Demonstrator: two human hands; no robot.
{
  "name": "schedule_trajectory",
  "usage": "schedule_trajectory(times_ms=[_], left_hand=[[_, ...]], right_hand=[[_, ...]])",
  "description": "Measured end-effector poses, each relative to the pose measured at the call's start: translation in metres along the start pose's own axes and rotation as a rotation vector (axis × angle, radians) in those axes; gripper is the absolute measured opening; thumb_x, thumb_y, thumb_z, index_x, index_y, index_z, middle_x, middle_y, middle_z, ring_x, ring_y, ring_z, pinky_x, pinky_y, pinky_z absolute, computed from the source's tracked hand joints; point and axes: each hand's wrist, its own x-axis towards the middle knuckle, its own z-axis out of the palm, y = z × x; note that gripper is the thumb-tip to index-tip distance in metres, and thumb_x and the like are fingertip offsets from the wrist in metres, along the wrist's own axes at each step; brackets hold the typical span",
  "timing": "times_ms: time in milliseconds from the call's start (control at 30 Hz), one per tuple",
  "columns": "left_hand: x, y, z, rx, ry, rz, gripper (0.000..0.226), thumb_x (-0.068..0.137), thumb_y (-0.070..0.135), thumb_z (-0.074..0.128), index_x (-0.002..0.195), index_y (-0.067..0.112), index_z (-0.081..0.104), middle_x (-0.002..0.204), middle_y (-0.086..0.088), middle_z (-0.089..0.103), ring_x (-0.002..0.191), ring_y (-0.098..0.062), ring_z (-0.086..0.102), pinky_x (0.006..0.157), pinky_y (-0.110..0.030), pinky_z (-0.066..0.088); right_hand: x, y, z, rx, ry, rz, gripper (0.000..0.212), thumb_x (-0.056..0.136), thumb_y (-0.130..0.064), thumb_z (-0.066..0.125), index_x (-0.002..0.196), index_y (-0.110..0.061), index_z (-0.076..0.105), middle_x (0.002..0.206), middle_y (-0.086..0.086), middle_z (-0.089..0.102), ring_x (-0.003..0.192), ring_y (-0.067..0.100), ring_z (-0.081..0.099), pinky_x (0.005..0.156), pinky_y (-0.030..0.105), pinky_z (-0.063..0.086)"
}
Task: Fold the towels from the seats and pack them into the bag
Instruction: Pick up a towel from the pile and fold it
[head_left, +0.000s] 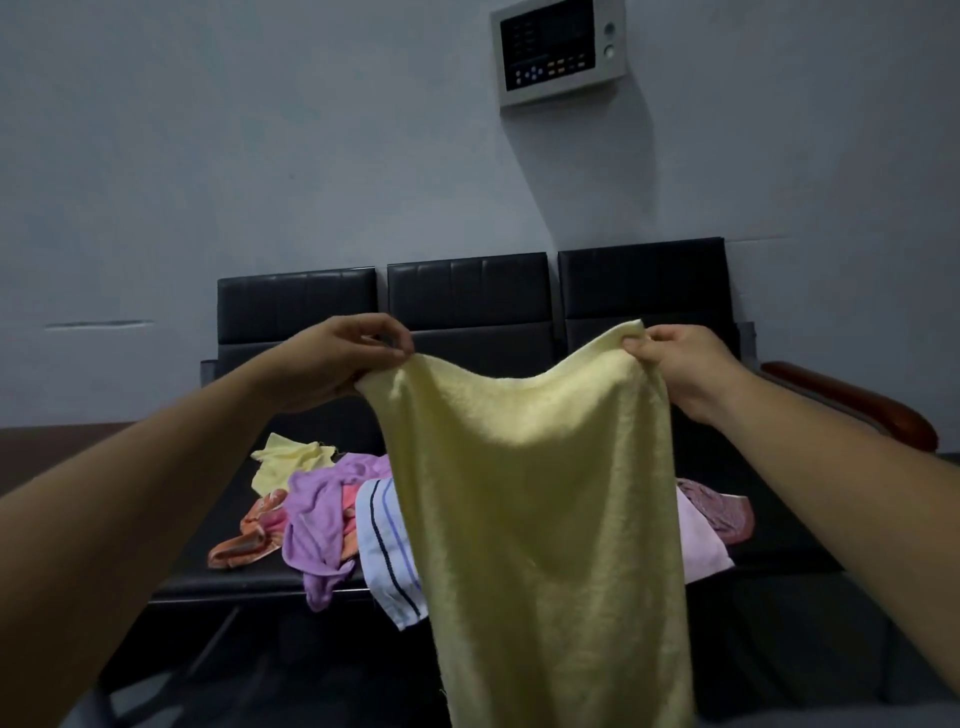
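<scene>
The left hand (343, 358) and right hand (675, 364) each pinch a top corner of the yellow towel (535, 493), which hangs full length in open air before the 3 black seats (467, 301). Behind it a heap lies on the seats: purple towel (317, 525), orange towel (249, 540), striped towel (387, 540), pink towel (701, 545). A wooden armrest (852, 400) borders the right side.

The yellow towel (540, 493) runs off the bottom edge and hides the middle of the towel pile (322, 514).
</scene>
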Motion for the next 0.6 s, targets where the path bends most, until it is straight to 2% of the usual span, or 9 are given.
schedule_trajectory(times_ms=[100, 167, 233, 300, 367, 433, 467, 533, 600], left_hand=[[0.0, 0.005, 0.005, -0.173, -0.067, -0.001, 0.023, 0.091, 0.002, 0.055, 0.11, 0.002, 0.067, 0.103, -0.013, 0.07, 0.088, -0.019, 0.07, 0.073, -0.025, 0.06], [0.0, 0.006, 0.009, -0.173, -0.132, 0.0, 0.03, 0.09, -0.003, 0.055, 0.119, -0.001, 0.064, 0.109, -0.017, 0.072, 0.099, -0.024, 0.072, 0.079, -0.027, 0.06], [0.001, 0.007, 0.018, -0.003, -0.125, 0.026, 0.028, 0.09, 0.001, 0.061, 0.118, 0.0, 0.065, 0.107, -0.015, 0.074, 0.099, -0.024, 0.074, 0.078, -0.025, 0.059], [0.002, 0.009, 0.028, 0.204, -0.082, 0.057, 0.026, 0.084, 0.016, 0.067, 0.107, 0.004, 0.07, 0.095, -0.008, 0.077, 0.088, -0.018, 0.075, 0.071, -0.021, 0.058], [0.003, 0.012, 0.039, 0.314, -0.034, 0.071, 0.028, 0.079, 0.03, 0.068, 0.098, 0.01, 0.072, 0.085, -0.002, 0.076, 0.078, -0.012, 0.074, 0.066, -0.018, 0.056], [0.006, 0.012, 0.047, 0.385, 0.033, 0.116, 0.031, 0.078, 0.041, 0.066, 0.095, 0.016, 0.072, 0.082, -0.002, 0.073, 0.074, -0.007, 0.069, 0.067, -0.02, 0.053], [0.009, 0.01, 0.051, 0.423, 0.077, 0.148, 0.031, 0.078, 0.045, 0.065, 0.094, 0.019, 0.072, 0.083, -0.003, 0.072, 0.075, -0.009, 0.066, 0.069, -0.023, 0.052], [0.012, 0.009, 0.057, 0.418, 0.14, 0.201, 0.027, 0.084, 0.045, 0.065, 0.094, 0.02, 0.071, 0.091, -0.009, 0.07, 0.083, -0.016, 0.065, 0.079, -0.033, 0.053], [0.014, 0.008, 0.061, 0.349, 0.145, 0.224, 0.022, 0.09, 0.038, 0.065, 0.095, 0.018, 0.07, 0.096, -0.011, 0.071, 0.091, -0.022, 0.067, 0.088, -0.038, 0.055]], right_hand=[[0.002, 0.006, 0.002, 0.021, -0.018, 0.019, 0.02, 0.089, -0.01, 0.075, 0.107, -0.003, 0.069, 0.099, 0.017, 0.073, 0.086, 0.026, 0.071, 0.074, 0.038, 0.058], [-0.002, 0.008, 0.005, 0.012, -0.079, -0.003, 0.018, 0.084, -0.006, 0.078, 0.1, -0.003, 0.07, 0.091, 0.014, 0.073, 0.079, 0.022, 0.071, 0.066, 0.031, 0.057], [-0.007, 0.01, 0.009, -0.032, -0.132, -0.023, 0.009, 0.085, -0.008, 0.078, 0.091, -0.008, 0.072, 0.086, 0.011, 0.074, 0.073, 0.017, 0.071, 0.061, 0.029, 0.058], [-0.008, 0.012, 0.016, -0.033, -0.139, -0.028, 0.005, 0.087, -0.012, 0.077, 0.087, -0.013, 0.072, 0.09, 0.013, 0.074, 0.076, 0.019, 0.071, 0.068, 0.036, 0.061], [-0.009, 0.012, 0.025, -0.067, -0.102, -0.069, 0.007, 0.087, -0.016, 0.079, 0.084, -0.017, 0.072, 0.091, 0.01, 0.073, 0.081, 0.021, 0.069, 0.076, 0.039, 0.06], [-0.009, 0.009, 0.034, -0.18, -0.045, -0.152, 0.012, 0.085, -0.018, 0.081, 0.08, -0.022, 0.071, 0.08, 0.002, 0.07, 0.073, 0.015, 0.064, 0.069, 0.028, 0.055], [-0.011, 0.006, 0.038, -0.188, -0.043, -0.173, 0.011, 0.086, -0.015, 0.08, 0.082, -0.021, 0.072, 0.072, -0.001, 0.067, 0.064, 0.012, 0.059, 0.061, 0.024, 0.05], [-0.015, 0.002, 0.046, -0.127, -0.087, -0.175, 0.013, 0.088, -0.006, 0.076, 0.097, -0.015, 0.073, 0.063, 0.002, 0.062, 0.05, 0.011, 0.052, 0.051, 0.024, 0.046], [-0.021, -0.002, 0.053, -0.107, -0.151, -0.185, 0.02, 0.093, 0.0, 0.068, 0.105, -0.015, 0.071, 0.071, 0.008, 0.066, 0.051, 0.011, 0.06, 0.055, 0.026, 0.052]])
